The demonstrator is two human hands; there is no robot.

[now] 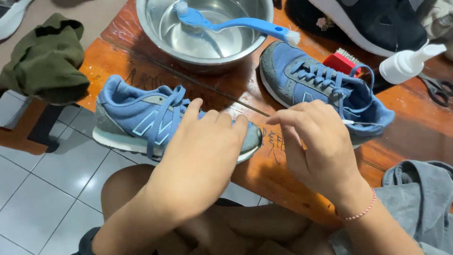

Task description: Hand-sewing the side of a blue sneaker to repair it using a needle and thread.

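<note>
A blue sneaker (137, 120) lies on its side along the near edge of a wooden table (406, 127), toe to the right. My left hand (203, 146) rests flat over its front part, fingers spread on the toe and laces. My right hand (318, 144) hovers just right of that toe, thumb and fingers pinched together on what seems to be a thin lace end. A second blue sneaker (321, 82) stands upright behind my right hand, its laces loose.
A steel bowl (155, 33) at the back holds water and a blue long-handled brush (236, 22). A red brush (342, 61), a white spray bottle (408, 63) and scissors (436, 89) lie at right. Green cloth (45, 59) at left, grey cloth (420, 198) near my right arm.
</note>
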